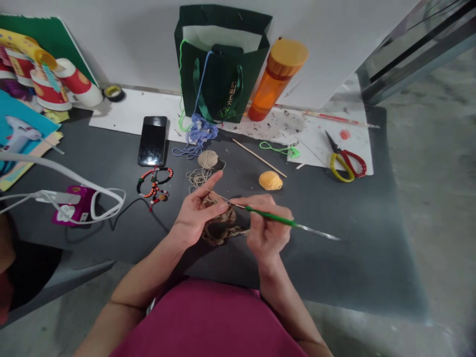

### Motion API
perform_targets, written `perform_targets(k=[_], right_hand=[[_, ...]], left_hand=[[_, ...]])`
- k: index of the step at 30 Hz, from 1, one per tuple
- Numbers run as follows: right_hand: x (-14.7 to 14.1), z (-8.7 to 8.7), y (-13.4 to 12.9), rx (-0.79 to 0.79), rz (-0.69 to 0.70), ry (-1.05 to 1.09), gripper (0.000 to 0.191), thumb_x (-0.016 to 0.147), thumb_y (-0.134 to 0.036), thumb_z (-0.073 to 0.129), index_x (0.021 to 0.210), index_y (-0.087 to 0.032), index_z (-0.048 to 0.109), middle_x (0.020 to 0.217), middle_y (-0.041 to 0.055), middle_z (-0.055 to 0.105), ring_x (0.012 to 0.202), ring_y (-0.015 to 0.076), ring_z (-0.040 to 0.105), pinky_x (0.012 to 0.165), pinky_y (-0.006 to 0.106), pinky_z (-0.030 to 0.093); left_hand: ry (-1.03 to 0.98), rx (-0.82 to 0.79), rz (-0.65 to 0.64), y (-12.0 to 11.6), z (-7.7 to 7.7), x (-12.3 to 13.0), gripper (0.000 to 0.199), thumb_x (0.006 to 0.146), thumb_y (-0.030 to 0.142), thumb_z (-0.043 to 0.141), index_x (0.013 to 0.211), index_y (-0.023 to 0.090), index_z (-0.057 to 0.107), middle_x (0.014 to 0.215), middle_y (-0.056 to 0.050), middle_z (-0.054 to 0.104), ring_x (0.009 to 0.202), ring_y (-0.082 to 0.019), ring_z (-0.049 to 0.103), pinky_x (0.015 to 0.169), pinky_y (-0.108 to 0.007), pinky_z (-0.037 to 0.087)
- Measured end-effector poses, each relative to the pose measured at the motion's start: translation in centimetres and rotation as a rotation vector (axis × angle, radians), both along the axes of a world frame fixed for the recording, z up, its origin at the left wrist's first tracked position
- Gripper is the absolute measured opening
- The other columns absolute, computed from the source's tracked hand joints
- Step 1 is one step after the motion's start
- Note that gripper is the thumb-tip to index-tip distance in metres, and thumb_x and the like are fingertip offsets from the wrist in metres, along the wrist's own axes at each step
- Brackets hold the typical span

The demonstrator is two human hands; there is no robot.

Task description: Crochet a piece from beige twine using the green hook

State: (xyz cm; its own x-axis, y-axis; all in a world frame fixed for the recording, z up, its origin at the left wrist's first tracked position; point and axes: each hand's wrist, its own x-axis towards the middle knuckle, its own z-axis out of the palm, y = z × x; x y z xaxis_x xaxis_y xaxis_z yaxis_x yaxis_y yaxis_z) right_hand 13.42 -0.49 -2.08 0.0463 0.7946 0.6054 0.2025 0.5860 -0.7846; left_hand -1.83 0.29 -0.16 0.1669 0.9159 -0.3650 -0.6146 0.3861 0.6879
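Brown crochet piece (pixel 229 216) sits pinched within the left grip (pixel 192 216).

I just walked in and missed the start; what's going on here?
A person's left hand pinches a brown yarn piece. The right hand holds a green-handled hook, its front end at the left thumb. A beige yarn ball lies just beyond the left hand; scissors lie off to the right.

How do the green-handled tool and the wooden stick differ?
The green-handled tool is gripped in the right hand; the wooden stick lies on the table.
The green-handled tool has silvery ends; the wooden stick is plain pale tan.
Both are long and thin.
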Motion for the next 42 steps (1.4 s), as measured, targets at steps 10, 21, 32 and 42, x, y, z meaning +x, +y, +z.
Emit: perform_targets(k=[10,21,32,42], right_hand=[[-0.4,-0.8,-1.1,-0.019,-0.127,-0.021,0.031,0.093,-0.012,0.066,0.116,-0.032,0.071,0.097,0.0017,0.083,0.076,0.0202,0.079,0.067,0.036,0.063],[-1.5,-1.1,0.1,-0.438,0.100,0.502,0.008,0.102,-0.034,0.055,0.098,-0.029,0.058,0.069,-0.0045,0.075,0.053,0.0146,0.071,0.050,0.027,0.056],[-1.2,-0.7,-0.7,-0.068,-0.075,0.039,0.022,0.092,-0.012,0.068,0.105,-0.029,0.072,0.096,0.0009,0.081,0.085,0.0176,0.076,0.074,0.034,0.063],[-1.8,-0.5,-1.3,-0.157,-0.340,0.092,0.008,0.096,-0.021,0.065,0.096,-0.024,0.072,0.084,0.0012,0.078,0.072,0.0166,0.075,0.069,0.033,0.061]], left_hand=[[-0.140,-0.193,-0.102,0.0,-0.1,-0.1,0.073,0.064,0.019,0.094,0.133,0.025,0.069,0.063,0.010,0.059,0.062,-0.006,0.056,0.068,-0.020,0.045],[-0.157,-0.088,-0.134,0.0,-0.4,0.0,0.051,0.064,0.020,0.094,0.113,0.027,0.080,0.074,0.005,0.067,0.073,-0.011,0.067,0.074,-0.024,0.051],[0.031,0.018,0.006,-0.5,-0.5,0.7,0.057,0.066,0.022,0.093,0.121,0.025,0.077,0.068,0.006,0.061,0.062,-0.005,0.053,0.063,-0.020,0.043],[-0.121,-0.078,-0.056,-0.5,-0.1,0.8,0.084,0.066,0.016,0.092,0.144,0.024,0.060,0.061,0.011,0.056,0.056,-0.004,0.050,0.060,-0.017,0.042]])
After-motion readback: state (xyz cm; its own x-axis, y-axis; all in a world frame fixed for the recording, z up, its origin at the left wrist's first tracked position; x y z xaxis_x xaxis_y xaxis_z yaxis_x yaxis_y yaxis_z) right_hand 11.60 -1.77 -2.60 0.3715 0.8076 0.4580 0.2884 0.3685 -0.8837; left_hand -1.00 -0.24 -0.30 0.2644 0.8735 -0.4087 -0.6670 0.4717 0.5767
